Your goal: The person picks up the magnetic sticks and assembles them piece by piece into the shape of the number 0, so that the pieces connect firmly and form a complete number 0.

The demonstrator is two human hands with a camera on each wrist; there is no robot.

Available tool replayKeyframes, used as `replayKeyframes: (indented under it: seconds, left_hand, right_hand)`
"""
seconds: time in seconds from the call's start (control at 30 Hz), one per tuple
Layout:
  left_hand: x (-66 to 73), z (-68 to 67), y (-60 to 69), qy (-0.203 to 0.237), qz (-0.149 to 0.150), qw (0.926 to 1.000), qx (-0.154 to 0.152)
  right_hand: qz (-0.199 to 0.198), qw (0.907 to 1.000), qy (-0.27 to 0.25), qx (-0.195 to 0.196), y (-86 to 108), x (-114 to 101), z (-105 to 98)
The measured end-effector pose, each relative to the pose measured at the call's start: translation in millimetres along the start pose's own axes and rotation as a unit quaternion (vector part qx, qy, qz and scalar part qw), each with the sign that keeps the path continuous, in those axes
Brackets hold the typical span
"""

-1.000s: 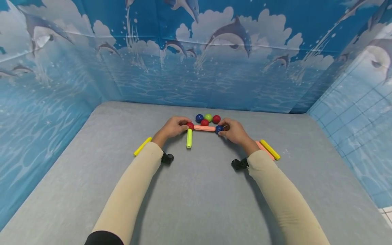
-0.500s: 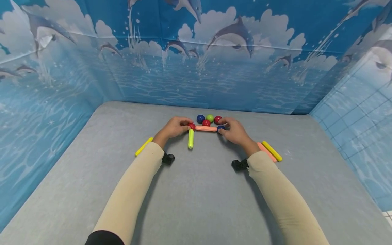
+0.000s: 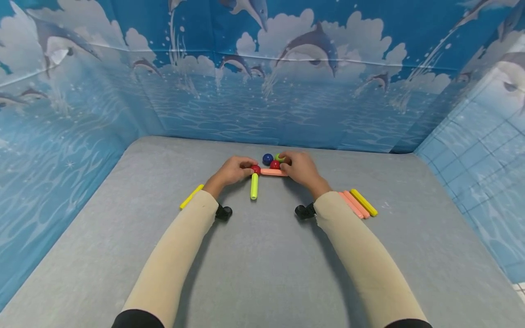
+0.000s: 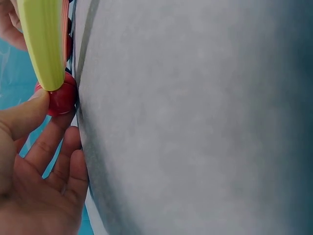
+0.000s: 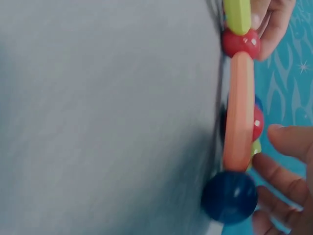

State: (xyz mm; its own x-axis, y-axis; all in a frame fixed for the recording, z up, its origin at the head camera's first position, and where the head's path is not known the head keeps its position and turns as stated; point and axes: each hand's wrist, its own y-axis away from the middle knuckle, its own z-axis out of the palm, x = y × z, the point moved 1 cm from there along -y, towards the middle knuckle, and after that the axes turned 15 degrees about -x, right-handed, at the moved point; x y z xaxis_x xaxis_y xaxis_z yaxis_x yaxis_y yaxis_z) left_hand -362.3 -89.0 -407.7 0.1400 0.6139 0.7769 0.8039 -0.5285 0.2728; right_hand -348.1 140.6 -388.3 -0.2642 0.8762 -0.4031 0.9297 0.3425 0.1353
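My right hand [image 3: 301, 169] moved inward, spread near green ball [image 3: 278, 158]; left hand [image 3: 233, 171] pinches glossy red ball [image 4: 63, 100]; faceted salmon rod [image 5: 239, 112] joined, yellow rod [image 3: 363, 202] loose.

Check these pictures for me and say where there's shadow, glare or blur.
Head view: soft shadows fall on the grey table inward of both sleeves; left wrist view: the right edge goes dark, bluish and blurry; right wrist view: white glints on the upper red ball, and a soft shadow on the table beside the blue ball.
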Motion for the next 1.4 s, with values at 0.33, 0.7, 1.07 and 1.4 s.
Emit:
replayKeyframes:
  seconds: [0.33,0.7,1.07,1.4]
  left_hand:
    - [2.4,5.2,-1.1,0.009,-0.002,0.9999,-0.006]
    - [4.7,7.7,-3.0,0.014,-0.007,0.9999,-0.006]
    - [2.8,5.8,2.6,0.017,-0.009,0.9998,0.005]
    - [5.3,5.8,4.7,0.008,-0.010,0.9999,0.005]
  right_hand:
    - [0.109,0.9926,0.035,-0.040,-12.4,-13.0,7.2]
    - [0.117,0.9929,0.018,-0.012,-8.6,-12.8,7.0]
    - [-0.063,0.9970,0.043,-0.013,29.6,-20.9,-5.4]
    - [-0.104,0.9862,0.020,-0.128,52.5,-16.9,15.3]
